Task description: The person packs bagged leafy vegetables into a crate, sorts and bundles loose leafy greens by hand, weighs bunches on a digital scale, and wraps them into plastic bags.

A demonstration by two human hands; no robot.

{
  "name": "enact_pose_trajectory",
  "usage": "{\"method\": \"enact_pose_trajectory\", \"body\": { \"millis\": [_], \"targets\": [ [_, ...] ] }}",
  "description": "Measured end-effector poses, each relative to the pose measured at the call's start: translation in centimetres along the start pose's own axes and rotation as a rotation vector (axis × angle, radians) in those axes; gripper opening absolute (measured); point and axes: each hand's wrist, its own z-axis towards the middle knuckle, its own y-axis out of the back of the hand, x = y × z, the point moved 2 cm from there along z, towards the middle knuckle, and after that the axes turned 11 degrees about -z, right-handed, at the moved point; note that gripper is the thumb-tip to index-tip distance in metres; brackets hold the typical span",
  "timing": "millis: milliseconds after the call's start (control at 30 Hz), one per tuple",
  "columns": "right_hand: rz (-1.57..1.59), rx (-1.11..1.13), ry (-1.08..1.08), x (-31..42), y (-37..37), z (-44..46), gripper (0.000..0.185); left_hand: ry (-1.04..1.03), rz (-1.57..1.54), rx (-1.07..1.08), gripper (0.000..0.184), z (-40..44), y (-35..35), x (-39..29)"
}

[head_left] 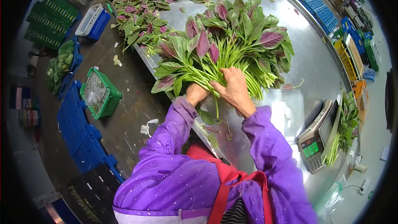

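A large bunch of amaranth, with green and purple-red leaves and pale green stems, lies over the metal table. Its leaves fan away from me and its cut stem ends point towards my right. Across the top of the stems, my right hand is closed on them, thumb towards the left. My left hand reaches in under the stems from the left, its fingers hidden beneath the bunch. Just below the hands, a few loose leaves lie near the table edge.
Loose amaranth is heaped at the table's far left. To my right stand a digital scale and another amaranth bunch. On the floor at left are a green crate and blue crates. More blue crates line the far right.
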Motion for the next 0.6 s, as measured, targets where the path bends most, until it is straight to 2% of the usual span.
{"method": "enact_pose_trajectory", "body": {
  "millis": [67, 167, 200, 267, 433, 533, 600],
  "targets": [
    [-0.099, 0.061, -0.022, 0.0, -1.6, 0.5, 0.038, -0.092, -0.088, 0.011, 0.030, 0.2, -0.1, 0.8],
    [-0.125, 0.120, -0.071, 0.0, -2.5, 0.7, 0.038, -0.033, -0.784, 0.161, 0.019, -0.3, -0.6, 1.5],
    [-0.134, 0.138, -0.078, 0.1, -2.6, 0.7, 0.038, -0.012, -0.885, 0.149, 0.018, -0.8, -0.7, 1.8],
    [-0.151, 0.177, -0.094, 0.1, -2.8, 0.8, 0.038, 0.036, -1.086, 0.122, 0.019, -2.5, 0.1, 1.5],
    [-0.229, 0.150, -0.061, 1.0, -3.8, 0.4, 0.034, 0.027, -1.481, 0.369, 0.034, -2.7, -0.1, 2.7],
    [-0.220, 0.190, -0.080, 1.4, -4.0, 0.1, 0.036, 0.018, -1.791, 0.392, 0.038, -4.4, 0.7, 1.0],
    [-0.181, 0.152, -0.064, 2.2, -3.2, 0.0, 0.032, 0.020, -1.808, 0.333, 0.033, -4.7, 0.7, 0.6]
  ]
}}
